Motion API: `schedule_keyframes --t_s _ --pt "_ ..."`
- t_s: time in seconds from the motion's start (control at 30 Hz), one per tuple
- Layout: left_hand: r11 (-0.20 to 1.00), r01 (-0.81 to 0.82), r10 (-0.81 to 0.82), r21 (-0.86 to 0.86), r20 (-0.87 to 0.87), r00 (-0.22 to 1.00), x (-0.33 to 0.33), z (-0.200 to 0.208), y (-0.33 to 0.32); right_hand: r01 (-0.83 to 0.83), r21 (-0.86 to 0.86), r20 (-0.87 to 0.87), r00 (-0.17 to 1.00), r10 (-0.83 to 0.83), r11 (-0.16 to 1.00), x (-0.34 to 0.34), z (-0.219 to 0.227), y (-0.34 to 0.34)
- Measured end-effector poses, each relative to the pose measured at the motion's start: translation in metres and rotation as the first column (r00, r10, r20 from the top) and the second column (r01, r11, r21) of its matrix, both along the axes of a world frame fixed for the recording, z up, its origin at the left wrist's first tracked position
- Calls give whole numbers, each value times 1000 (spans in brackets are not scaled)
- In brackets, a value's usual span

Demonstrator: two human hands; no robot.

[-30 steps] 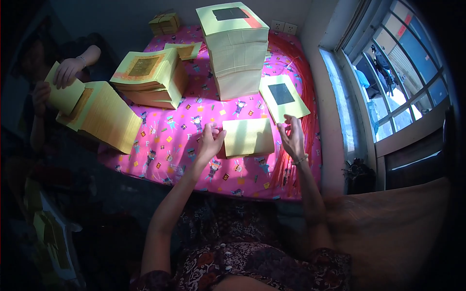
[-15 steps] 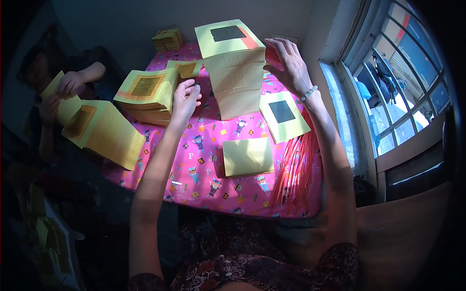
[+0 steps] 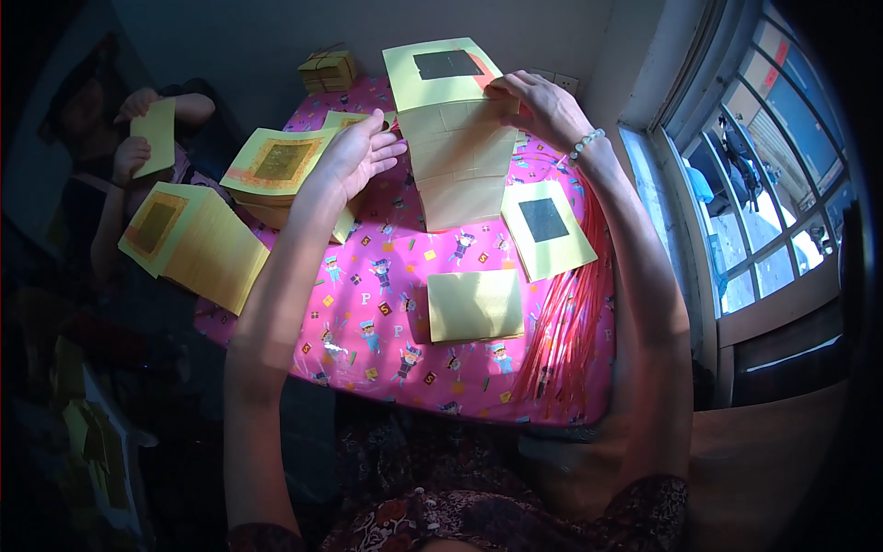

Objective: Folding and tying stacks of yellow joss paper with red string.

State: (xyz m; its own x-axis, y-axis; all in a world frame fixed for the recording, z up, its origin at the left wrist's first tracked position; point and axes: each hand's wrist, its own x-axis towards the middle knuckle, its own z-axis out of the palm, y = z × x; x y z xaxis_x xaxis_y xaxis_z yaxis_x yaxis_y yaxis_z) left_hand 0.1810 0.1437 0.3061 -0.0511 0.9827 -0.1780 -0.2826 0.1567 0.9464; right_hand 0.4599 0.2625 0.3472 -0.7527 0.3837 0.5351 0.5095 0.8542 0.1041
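Observation:
A tall stack of yellow paper sheets [image 3: 464,161] rises from the far middle of the table, its top sheet bearing a dark square and an orange-red patch. My right hand [image 3: 544,110], with a beaded bracelet at the wrist, has its fingers bent over the stack's top right corner, apparently gripping the paper there. To the left of the tall stack is my left hand [image 3: 361,158], empty, fingers apart and palm turned toward it. Beside and partly behind that hand lies a lower stack of yellow sheets [image 3: 246,182] with an orange-brown square on top.
On the pink patterned tablecloth [image 3: 386,368] lie a folded-looking yellow pad [image 3: 475,306], a yellow stack with a dark square [image 3: 549,230] and red plastic strings [image 3: 563,322]. A co-worker at the left holds yellow paper [image 3: 154,138] behind another stack [image 3: 198,244]. A tied bundle [image 3: 327,71] stands at the back.
My right hand has come down onto the tall stack's top corner. My left hand has risen from beside the lower stack and opened. The co-worker has raised the yellow paper.

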Motion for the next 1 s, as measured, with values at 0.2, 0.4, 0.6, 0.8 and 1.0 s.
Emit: schedule_keyframes --t_s 0.2,0.4,0.6,0.8,1.0 --pt "999 30 -26 -35 102 994 1 20 -5 -12 -123 27 1000 15 992 -2 5 1" --pt "997 3 26 -81 354 935 -5 28 -1 -7 -132 9 1000 8 991 -7 4 -1" --pt "991 -31 100 -130 562 821 -5 37 19 -40 -150 -13 999 38 988 -5 4 3" --pt "981 -78 152 -175 464 873 9 57 49 18 -123 -33 999 -22 992 -7 2 1" --pt "945 -205 273 -256 263 925 29 66 73 64 -131 -47 996 -71 989 -9 4 -3"
